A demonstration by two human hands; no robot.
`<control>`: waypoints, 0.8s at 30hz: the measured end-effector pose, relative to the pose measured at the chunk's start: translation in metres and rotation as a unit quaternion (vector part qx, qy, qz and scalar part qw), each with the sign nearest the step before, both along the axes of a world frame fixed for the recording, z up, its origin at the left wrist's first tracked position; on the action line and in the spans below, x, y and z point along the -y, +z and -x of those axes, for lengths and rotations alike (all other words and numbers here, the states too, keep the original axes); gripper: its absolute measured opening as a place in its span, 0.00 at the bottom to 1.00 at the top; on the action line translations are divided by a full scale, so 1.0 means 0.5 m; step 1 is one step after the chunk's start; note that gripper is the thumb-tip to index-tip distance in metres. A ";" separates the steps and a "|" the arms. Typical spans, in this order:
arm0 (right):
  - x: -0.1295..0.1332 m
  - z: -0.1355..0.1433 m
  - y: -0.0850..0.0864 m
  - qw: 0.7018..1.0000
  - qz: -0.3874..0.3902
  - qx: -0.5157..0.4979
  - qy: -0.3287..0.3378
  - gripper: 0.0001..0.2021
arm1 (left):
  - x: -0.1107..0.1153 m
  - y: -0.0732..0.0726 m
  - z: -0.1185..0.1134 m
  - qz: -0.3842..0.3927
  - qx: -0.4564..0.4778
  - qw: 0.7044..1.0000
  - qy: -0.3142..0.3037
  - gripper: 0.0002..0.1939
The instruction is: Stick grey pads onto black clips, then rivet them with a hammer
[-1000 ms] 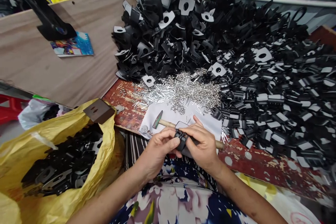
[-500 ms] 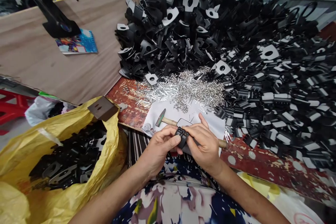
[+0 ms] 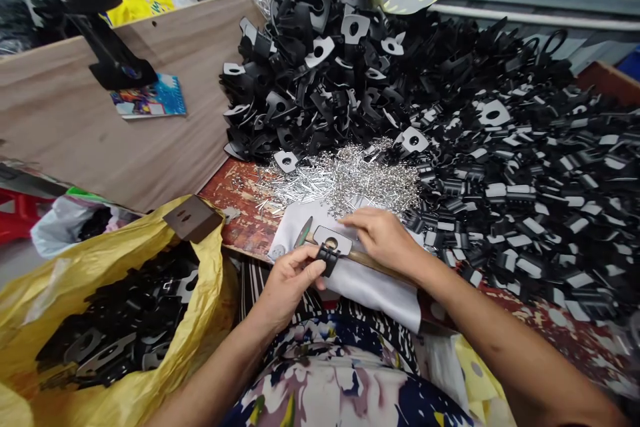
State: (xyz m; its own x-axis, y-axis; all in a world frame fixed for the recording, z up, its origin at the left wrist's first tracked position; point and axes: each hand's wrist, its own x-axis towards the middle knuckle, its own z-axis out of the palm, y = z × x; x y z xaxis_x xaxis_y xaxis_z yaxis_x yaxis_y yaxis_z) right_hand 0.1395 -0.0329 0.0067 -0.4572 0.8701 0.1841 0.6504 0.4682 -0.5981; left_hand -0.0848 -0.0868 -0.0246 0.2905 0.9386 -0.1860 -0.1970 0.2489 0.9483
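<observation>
My left hand (image 3: 293, 283) pinches a black plastic clip (image 3: 329, 257) between thumb and fingers; its flat plate with a round hole points away from me. Under the clip lies a hammer (image 3: 303, 231) with a greenish head, its wooden handle running right beneath my right hand. My right hand (image 3: 385, 238) is over the grey cloth (image 3: 393, 287), off the clip, index finger stretched toward the near edge of the metal pins (image 3: 350, 180). Its thumb is apart from that finger, and I see nothing held there.
Behind the pins rises a heap of black clip parts (image 3: 310, 73); smaller black pieces (image 3: 520, 193) spread to the right. At lower left a yellow sack (image 3: 210, 293) holds black parts, with a brown block (image 3: 194, 218) on its rim. A wooden board (image 3: 100, 140) stands at left.
My right hand has let go of the clip and moved up toward the pins. The left hand keeps the clip, now slightly further left, its plate fully showing.
</observation>
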 end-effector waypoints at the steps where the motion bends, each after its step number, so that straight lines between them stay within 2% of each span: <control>1: -0.023 0.001 -0.005 0.999 -0.041 0.035 -0.007 0.20 | 0.001 -0.003 0.002 0.013 0.002 1.000 0.010 0.13; 3: -0.056 -0.001 -0.020 0.992 -0.096 0.086 0.014 0.20 | 0.005 -0.010 0.007 0.035 0.011 0.999 0.014 0.14; 5: -0.073 -0.016 -0.035 0.988 -0.110 0.107 0.026 0.18 | 0.009 -0.016 0.011 0.046 0.019 0.999 0.005 0.16; 8: -0.083 -0.071 -0.044 0.987 -0.097 0.113 -0.056 0.10 | 0.011 -0.023 0.018 0.050 0.023 0.998 -0.002 0.16; 10: -0.089 -0.115 -0.039 0.976 -0.098 0.149 -0.124 0.09 | 0.009 -0.026 0.021 0.050 0.028 0.998 0.000 0.16; 13: -0.090 -0.158 -0.028 0.931 -0.143 0.282 -0.184 0.10 | 0.005 -0.027 0.022 0.052 0.032 0.998 0.002 0.16; 15: -0.083 -0.163 -0.020 0.897 -0.178 0.346 -0.211 0.12 | 0.004 -0.026 0.021 0.052 0.032 0.998 0.002 0.16; 16: -0.077 -0.160 -0.017 0.889 -0.192 0.354 -0.219 0.12 | 0.004 -0.025 0.020 0.052 0.032 0.998 0.002 0.16; 17: -0.070 -0.153 -0.015 0.891 -0.200 0.343 -0.220 0.12 | 0.004 -0.025 0.019 0.051 0.032 0.998 0.003 0.16; 19: -0.054 -0.134 -0.010 0.921 -0.185 0.285 -0.191 0.11 | 0.005 -0.024 0.017 0.049 0.031 0.998 0.006 0.16; 21: -0.042 -0.111 -0.008 0.957 -0.135 0.213 -0.142 0.09 | 0.005 -0.024 0.016 0.047 0.027 0.998 0.009 0.16; 24: -0.033 -0.081 -0.013 0.978 -0.077 0.161 -0.103 0.06 | 0.006 -0.027 0.017 0.040 0.020 0.999 0.009 0.15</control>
